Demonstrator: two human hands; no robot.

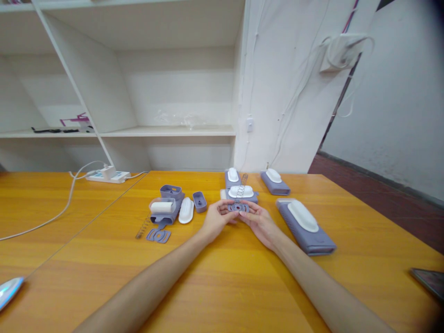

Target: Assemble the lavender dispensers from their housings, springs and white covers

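Note:
My left hand (219,219) and my right hand (258,223) are closed on opposite ends of a flat grey-purple plastic plate (238,207) with curved cut-outs, held above the table. A thin coil spring (240,192) rises from the plate's far side and leans slightly right; whether it is attached cannot be made out. Behind it sits a grey-purple case with a white oval pad (242,191). Left of my hands lie a similar plate (158,235), another spring (143,227), a white ribbed oval piece (186,210) and a small grey-purple cup (200,202).
More grey-purple cases stand at the right (307,226), back right (275,181) and back centre (232,177). At left are a white roll (163,206) and an open housing (171,191). A power strip (108,174), mouse (10,291) and dark flat device (428,280) lie farther out.

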